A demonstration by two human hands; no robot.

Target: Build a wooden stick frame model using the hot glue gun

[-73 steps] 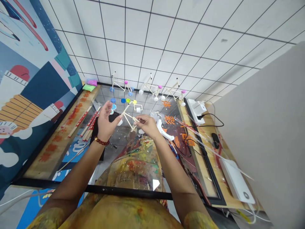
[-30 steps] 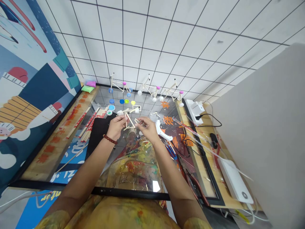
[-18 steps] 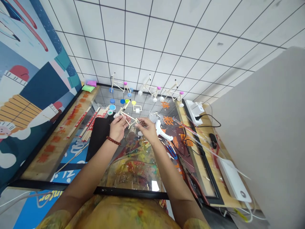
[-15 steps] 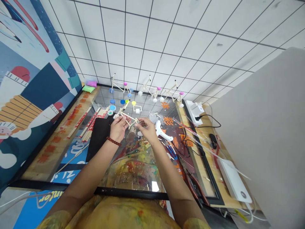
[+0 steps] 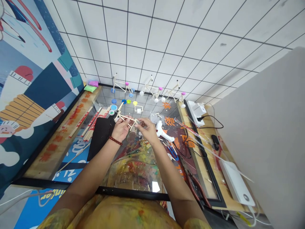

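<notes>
A small frame of pale wooden sticks [image 5: 127,117] is held between both hands above the glass-topped table [image 5: 133,159]. My left hand [image 5: 122,128], with a red bead bracelet on the wrist, has its fingers closed on the frame's left and middle part. The fingertips of my right hand [image 5: 147,128] pinch the frame's right end. Just right of my right hand lies a white glue gun [image 5: 164,132]. Behind the hands lie a small square of sticks [image 5: 138,108] and several coloured discs, among them a yellow one [image 5: 135,103].
Three stick bicycle-like models stand at the back, one with blue wheels [image 5: 121,85]. Red-wrapped stick bundles [image 5: 95,122] and a black sheet [image 5: 98,136] lie left. Pliers [image 5: 194,184], cables and a white power strip [image 5: 196,111] are at right.
The stick frame has tilted slightly, its dark-tipped end now lower and further left. My left hand has shifted a little right. The whole view has moved slightly.
</notes>
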